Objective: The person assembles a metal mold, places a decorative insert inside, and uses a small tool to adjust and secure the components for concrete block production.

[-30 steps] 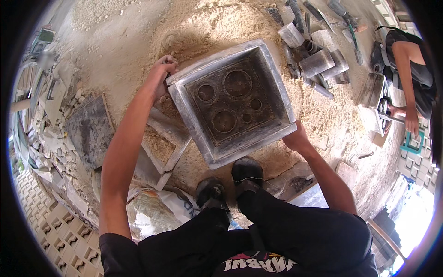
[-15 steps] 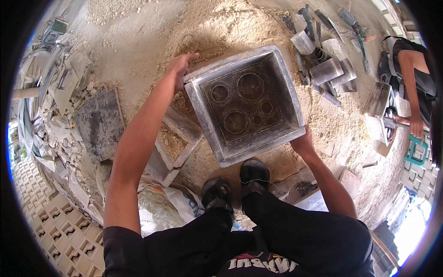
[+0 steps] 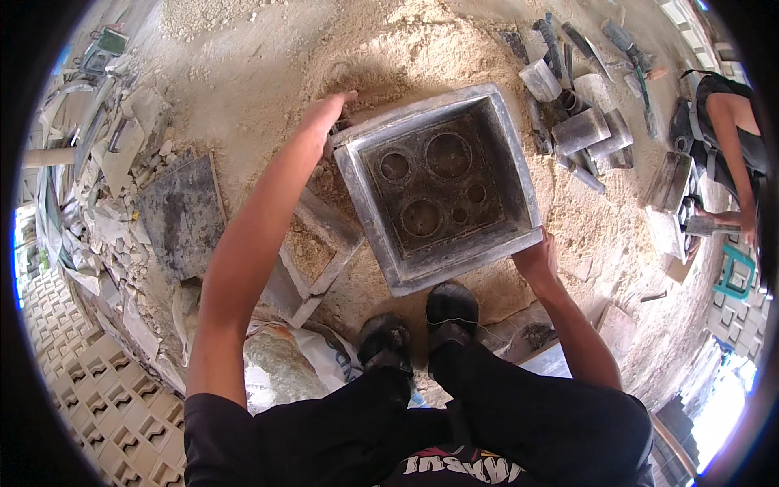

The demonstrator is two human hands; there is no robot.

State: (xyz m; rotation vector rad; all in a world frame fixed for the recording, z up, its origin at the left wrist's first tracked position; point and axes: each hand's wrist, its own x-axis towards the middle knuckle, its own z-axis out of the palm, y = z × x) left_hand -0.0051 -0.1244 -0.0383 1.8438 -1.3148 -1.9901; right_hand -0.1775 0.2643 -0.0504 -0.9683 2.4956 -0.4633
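Between my two hands is a square, open-topped grey mould box [image 3: 468, 265], tilted a little counterclockwise. Round recesses or holes of several sizes mark its dark bottom. My left hand [image 3: 326, 115] grips the far left corner; its fingertips are partly hidden behind the wall. At the near right corner, my right hand [image 3: 535, 258] is closed on the rim from below, with most of its fingers out of sight under the box. Sandy ground lies beneath, just beyond my black shoes [image 3: 452, 308].
Grey frame pieces [image 3: 324, 272] lie left of the box, beside a flat dark slab [image 3: 180, 215]. Metal tubes and tools [image 3: 581, 128] are piled at the far right. Another person [image 3: 730, 134] works at the right edge, near a green stool [image 3: 735, 272]. Patterned blocks [image 3: 105, 377] stand at left.
The box appears slightly further right in the picture, along with the surroundings; my grip on it looks the same. The other person's hand at the right has shifted.
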